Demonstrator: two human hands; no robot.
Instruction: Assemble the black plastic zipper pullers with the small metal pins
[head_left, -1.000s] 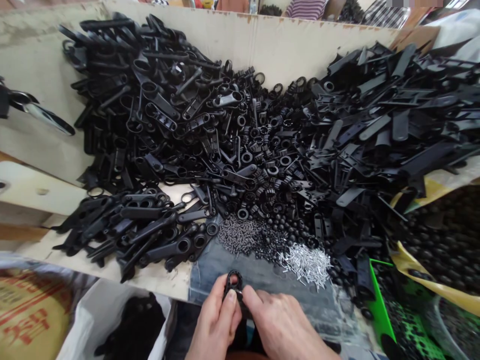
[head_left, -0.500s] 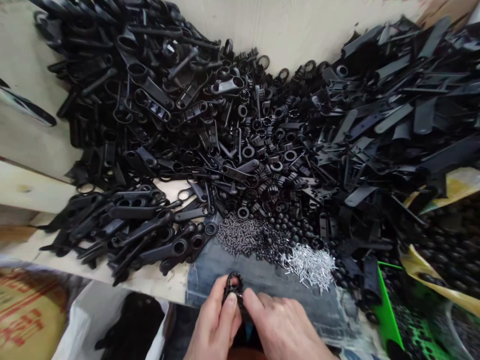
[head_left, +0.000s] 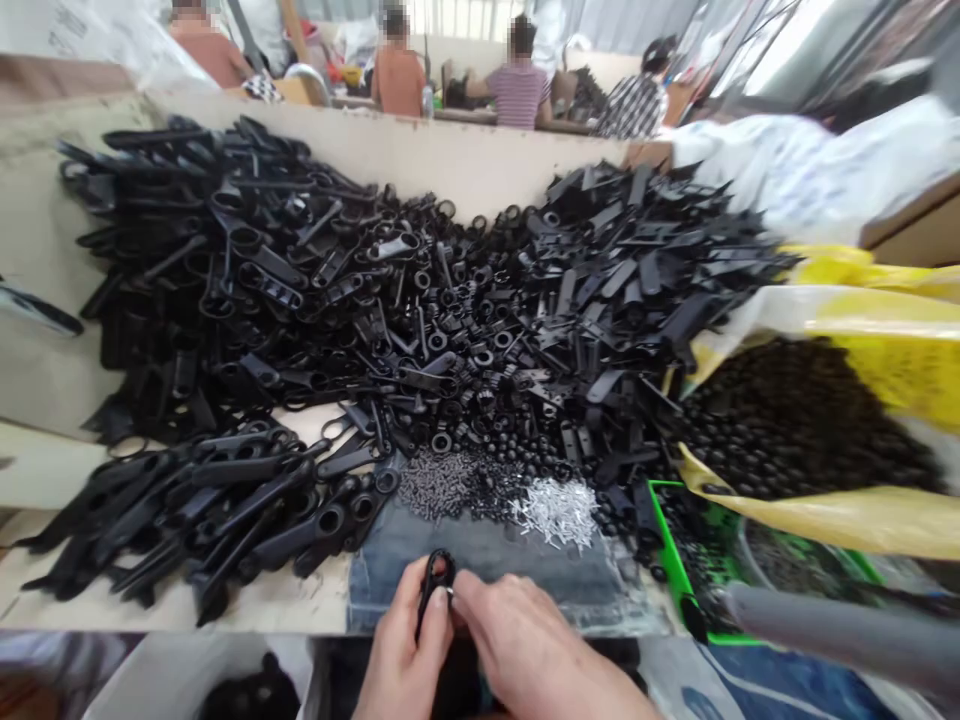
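Observation:
My left hand [head_left: 405,640] pinches a black plastic handle with a ring-shaped end [head_left: 430,582], held upright over the front edge of the bench. The thumb lies across it below the ring. Close against its right side is my right hand [head_left: 525,640], fingers curled in a pinch; what sits in them is hidden. Just beyond lies a dark blue cloth [head_left: 465,570]. Small grey-brown springs or pins [head_left: 431,485], tiny black pieces [head_left: 491,490] and shiny silver pins [head_left: 559,510] are heaped along its far edge.
Black ring-ended handles [head_left: 247,490] lie stacked at left, behind them a tall heap of black parts [head_left: 450,300]. On the right are a green crate [head_left: 667,540], a yellow bag [head_left: 825,520] of black balls and a grey bar [head_left: 840,625]. Several people sit beyond the back board [head_left: 465,160].
The view has tilted up, bringing the people and the back of the room into sight. Both hands still hold close together at the black handle, which has turned slightly.

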